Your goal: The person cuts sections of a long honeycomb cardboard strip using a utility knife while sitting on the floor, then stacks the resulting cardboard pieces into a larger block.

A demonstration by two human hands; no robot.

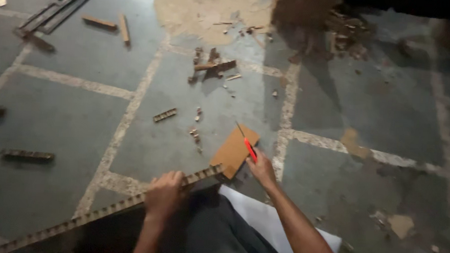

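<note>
My left hand [164,193] grips a long notched wooden strip [79,219] that runs from the lower left up to a flat brown wooden piece [232,151] on the stone floor. My right hand [261,168] holds a red-handled thin tool [248,145], its tip resting on the brown piece. My dark trouser leg [215,232] lies under the strip, with a white sheet [271,222] beside it.
Small wood offcuts [215,66] and a short notched piece [165,115] lie scattered ahead. Another notched strip [27,155] lies at the left. Long dark bars [58,5] lie at the top left. Sawdust [210,9] covers the floor at the top.
</note>
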